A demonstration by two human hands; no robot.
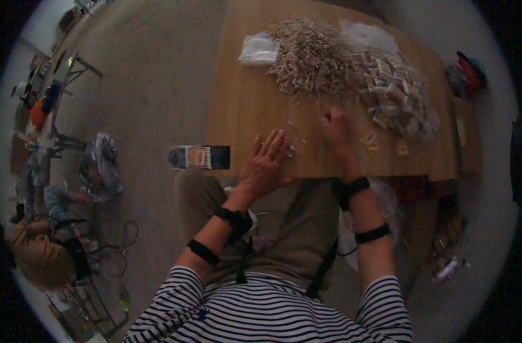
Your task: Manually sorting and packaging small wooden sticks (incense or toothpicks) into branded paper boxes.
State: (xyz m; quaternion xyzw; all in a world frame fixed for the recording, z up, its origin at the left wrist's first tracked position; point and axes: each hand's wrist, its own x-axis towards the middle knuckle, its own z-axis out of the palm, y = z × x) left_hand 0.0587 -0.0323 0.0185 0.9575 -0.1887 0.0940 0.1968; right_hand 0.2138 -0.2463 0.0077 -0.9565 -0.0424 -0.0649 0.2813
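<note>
My left hand (265, 163) lies palm down at the near edge of the wooden table, fingers stretched out and close together. Beside its fingertips are small white bits (291, 151) and a few loose sticks (295, 127). My right hand (336, 130) is closed over the table, just short of a large heap of thin sticks that look like cotton swabs (312, 57). Whatever its fingers may hold is hidden. Small yellow-and-white cards (371, 140) lie to the right of that hand. At the table's left edge, a packet of swabs (197, 156) rests on a dark flat holder.
Right of the heap is a pile of filled small packets (395, 94). Clear plastic bags (258, 49) lie left of the heap. A cardboard box (467, 134) stands against the table's right side. Another person (44, 257) sits at far left, near a bench and plastic bags (101, 166).
</note>
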